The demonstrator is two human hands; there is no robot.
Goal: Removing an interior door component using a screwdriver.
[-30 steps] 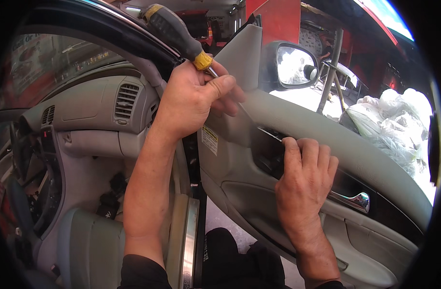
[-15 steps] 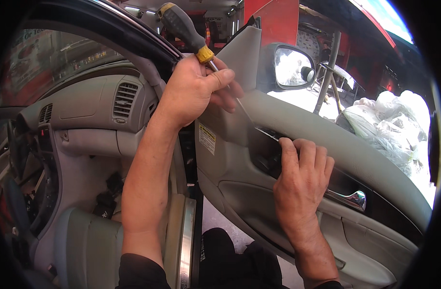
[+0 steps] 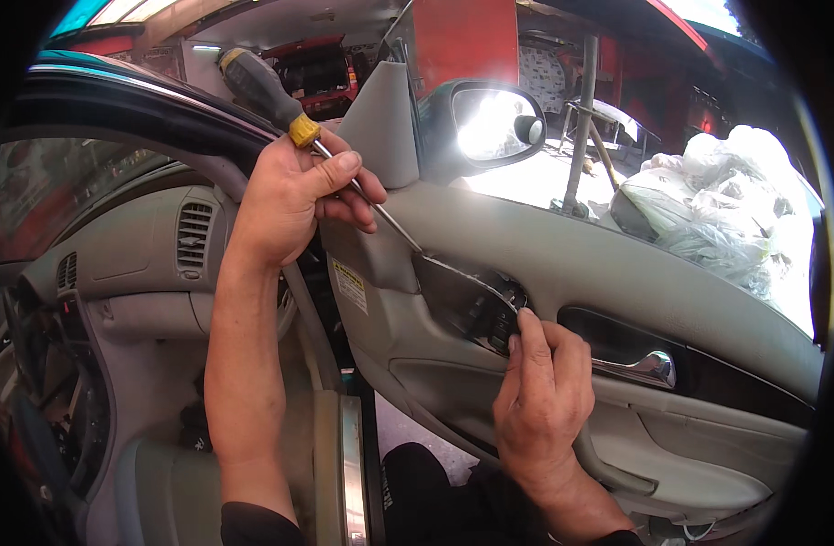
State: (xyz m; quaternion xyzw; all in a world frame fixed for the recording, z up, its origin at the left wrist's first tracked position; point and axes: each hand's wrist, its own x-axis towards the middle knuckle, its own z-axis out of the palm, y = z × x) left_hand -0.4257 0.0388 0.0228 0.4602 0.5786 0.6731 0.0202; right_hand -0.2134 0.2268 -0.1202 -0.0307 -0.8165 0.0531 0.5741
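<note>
My left hand (image 3: 288,198) is closed around the shaft of a screwdriver (image 3: 258,89) with a dark grey and yellow handle. Its thin shaft slants down to the front upper edge of a dark switch panel (image 3: 458,302) on the beige car door (image 3: 544,227). Between the thumb and fingers of my right hand (image 3: 546,396), the rear end of that panel is pinched and tilted out from the door. Behind it a dark recess (image 3: 599,332) shows beside the chrome door handle (image 3: 652,368). The panel's underside is partly hidden by my fingers.
The side mirror (image 3: 490,127) stands beyond the door's front corner. To the left lie the dashboard (image 3: 135,241) and a seat (image 3: 167,491). White plastic bags (image 3: 708,200) are heaped outside the door. A metal door sill (image 3: 353,455) runs below my left forearm.
The switch panel's rear end has come away from the door, held by my right hand, uncovering the recess. The screwdriver's tip is now at the panel's front edge. The whole view has shifted.
</note>
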